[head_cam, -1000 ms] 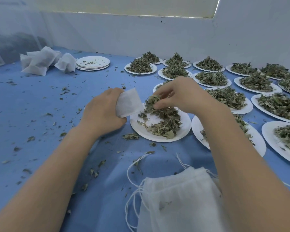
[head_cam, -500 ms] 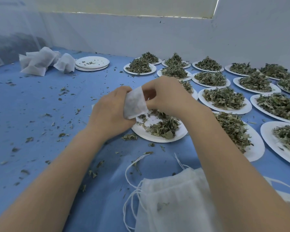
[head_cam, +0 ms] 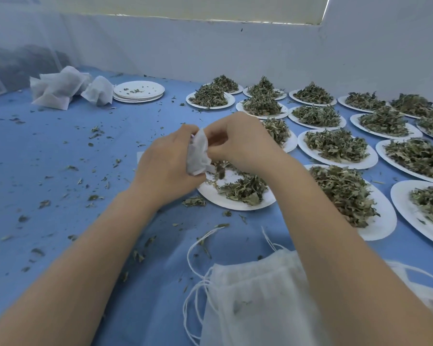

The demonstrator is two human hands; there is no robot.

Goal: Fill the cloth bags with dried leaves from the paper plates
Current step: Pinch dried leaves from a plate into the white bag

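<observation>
Leaves were going into a small white cloth bag [head_cam: 198, 156] at frame centre, gripped by the left hand [head_cam: 165, 168]; the right hand [head_cam: 240, 143] pinched at its mouth above a half-emptied white paper plate [head_cam: 235, 198]. Keeping the mouth wide over that plate would catch spills.

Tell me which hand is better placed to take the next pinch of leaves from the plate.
Right. The right hand is directly over the half-emptied plate and only touches the bag's mouth, while the left hand grips the cloth bag and should probably keep holding it.
</observation>
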